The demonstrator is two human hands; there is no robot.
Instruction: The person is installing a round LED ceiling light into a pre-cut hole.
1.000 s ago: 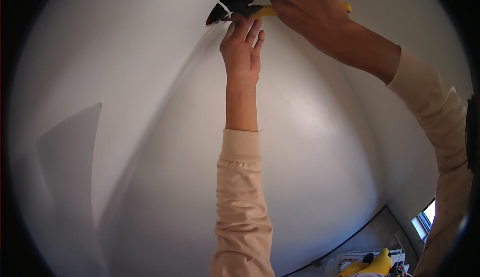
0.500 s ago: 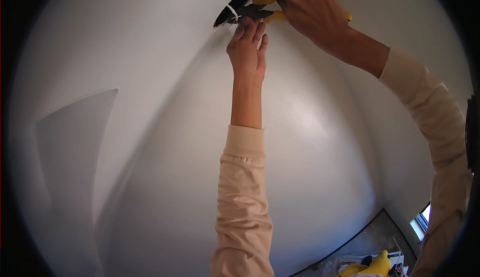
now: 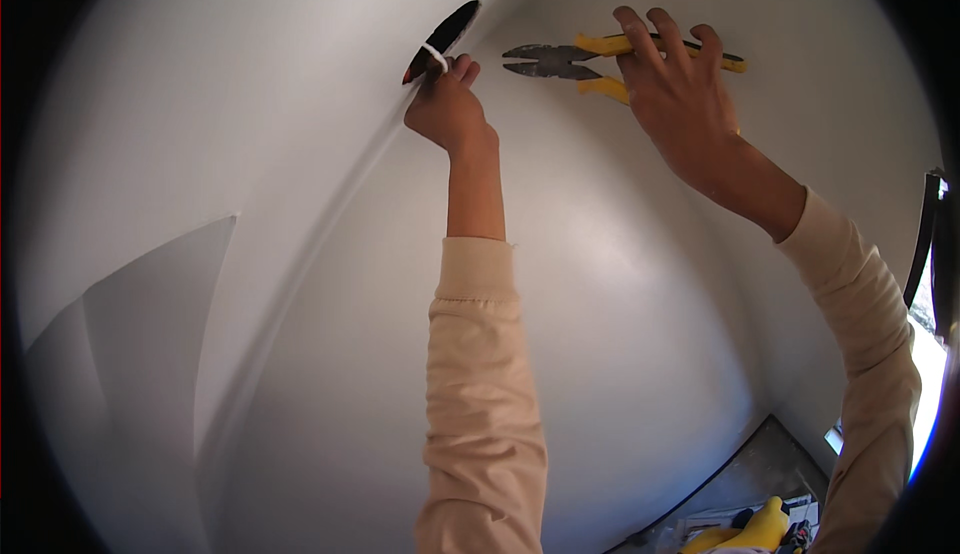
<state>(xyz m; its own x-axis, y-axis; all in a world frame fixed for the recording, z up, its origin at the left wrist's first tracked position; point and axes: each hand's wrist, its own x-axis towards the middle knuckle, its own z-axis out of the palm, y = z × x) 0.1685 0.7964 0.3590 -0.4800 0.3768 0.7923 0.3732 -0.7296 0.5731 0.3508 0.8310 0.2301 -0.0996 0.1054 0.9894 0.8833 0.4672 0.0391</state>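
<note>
Overhead, a dark round hole [image 3: 452, 34] opens in the white ceiling, and a short loop of white cable [image 3: 434, 55] comes out at its lower edge. My left hand [image 3: 452, 109] reaches up to that edge with its fingers closed on the white cable; the fingertips are partly hidden. To the right, my right hand [image 3: 685, 104] grips a pair of pliers [image 3: 552, 61] by the yellow and black handles. The plier jaws point left toward my left hand. They are slightly parted, with nothing between them, and apart from the cable.
White walls [image 3: 600, 284] meet the ceiling around the hole. Far below at the lower right, yellow items [image 3: 760, 526] lie among other clutter on a dark-edged grey surface [image 3: 735, 479]. A bright window [image 3: 928, 374] shows at the right edge.
The pliers have moved right and away from the hole with my right hand. My left hand has shifted slightly left and turned at the cable. The whole view has tilted up.
</note>
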